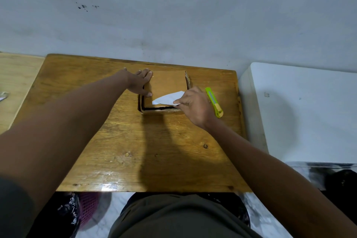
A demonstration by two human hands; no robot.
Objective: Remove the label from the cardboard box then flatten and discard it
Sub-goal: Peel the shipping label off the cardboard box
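A small brown cardboard box (167, 85) sits on the far middle of a wooden table (135, 150). My left hand (139, 82) presses flat on the box's left edge, fingers spread over the top. My right hand (193, 104) pinches a white label (168, 98) between thumb and fingers; the label is partly lifted and curled off the box's near right corner, its left tip still touching the top.
A lime-green and yellow utility knife (214, 101) lies just right of my right hand. A white block-like surface (301, 110) stands to the right of the table, a lighter wooden surface (13, 83) to the left. A pink basket (87, 208) sits under the table's near edge.
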